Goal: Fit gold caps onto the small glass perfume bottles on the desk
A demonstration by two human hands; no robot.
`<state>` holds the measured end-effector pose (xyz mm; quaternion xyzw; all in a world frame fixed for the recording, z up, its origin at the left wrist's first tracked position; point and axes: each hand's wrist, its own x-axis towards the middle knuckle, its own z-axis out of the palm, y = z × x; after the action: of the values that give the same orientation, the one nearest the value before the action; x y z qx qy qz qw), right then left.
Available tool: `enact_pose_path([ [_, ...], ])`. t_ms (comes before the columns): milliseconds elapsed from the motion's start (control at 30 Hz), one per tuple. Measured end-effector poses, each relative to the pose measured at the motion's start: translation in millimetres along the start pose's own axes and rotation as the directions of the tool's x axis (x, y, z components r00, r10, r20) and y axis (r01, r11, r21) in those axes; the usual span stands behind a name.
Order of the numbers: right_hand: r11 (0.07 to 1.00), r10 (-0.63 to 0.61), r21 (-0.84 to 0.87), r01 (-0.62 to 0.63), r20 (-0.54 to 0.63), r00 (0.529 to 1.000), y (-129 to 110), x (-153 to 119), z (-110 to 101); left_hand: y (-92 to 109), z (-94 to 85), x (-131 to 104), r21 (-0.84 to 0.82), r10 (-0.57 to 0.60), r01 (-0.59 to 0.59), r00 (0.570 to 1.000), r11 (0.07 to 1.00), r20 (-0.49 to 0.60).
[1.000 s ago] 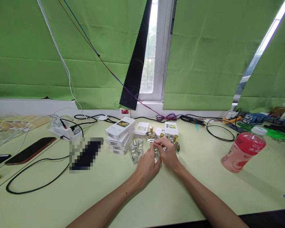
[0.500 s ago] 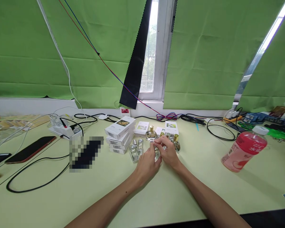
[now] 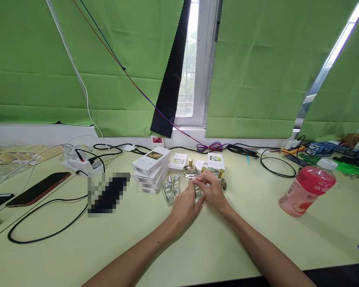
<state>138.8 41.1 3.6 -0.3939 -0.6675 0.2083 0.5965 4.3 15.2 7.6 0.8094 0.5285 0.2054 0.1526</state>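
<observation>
My left hand (image 3: 186, 202) and my right hand (image 3: 210, 190) meet around a small glass bottle (image 3: 198, 193), largely covered by my fingers. The left fingers wrap its side, while the right fingers pinch at its top. Just left of them stand clear glass bottles (image 3: 168, 193). Behind my hands is a round bottle with a gold cap (image 3: 190, 169). More gold-capped bottles (image 3: 222, 180) show beyond my right hand. A stack of white boxes (image 3: 149, 175) is at the left, and flat white boxes (image 3: 178, 162) lie farther back.
A pink drink bottle (image 3: 307, 189) stands at the right. Phones (image 3: 38, 189), a power strip (image 3: 79, 162) and a looped black cable (image 3: 44, 240) occupy the left. Coiled cables (image 3: 242, 150) run along the back edge under green curtains (image 3: 272, 71).
My right fingers have shifted very slightly at the top of the bottle. Otherwise the scene looks the same.
</observation>
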Motion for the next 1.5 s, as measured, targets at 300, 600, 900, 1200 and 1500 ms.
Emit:
enact_pose_path([
  [300, 0.997, -0.051, -0.059, 0.052, 0.024, 0.998, -1.9, 0.0, -0.9, 1.1, -0.2, 0.5, -0.011, -0.02, 0.02, 1.0, 1.0, 0.013],
  [600, 0.989, -0.092, -0.109, 0.098, 0.061, 0.994, -4.6, -0.3, -3.3, -2.5, 2.1, 1.2, -0.033, 0.017, -0.017, 1.0, 0.999, -0.02],
  [900, 0.991, -0.059, -0.115, 0.063, 0.034, 0.998, -3.0, -1.4, -2.7, -3.4, 2.6, 1.1, -0.035, 0.029, -0.029, 0.999, 0.999, -0.021],
  [1200, 0.997, -0.032, -0.07, 0.034, 0.031, 0.999, -3.2, -1.0, -1.8, -0.5, 0.6, 0.4, -0.011, -0.008, 0.008, 1.0, 1.0, 0.006],
  [1500, 0.998, -0.034, -0.054, 0.034, 0.009, 0.999, 0.9, -0.8, 0.9, -0.3, 2.2, 0.9, 0.011, 0.005, -0.005, 1.0, 1.0, -0.006],
])
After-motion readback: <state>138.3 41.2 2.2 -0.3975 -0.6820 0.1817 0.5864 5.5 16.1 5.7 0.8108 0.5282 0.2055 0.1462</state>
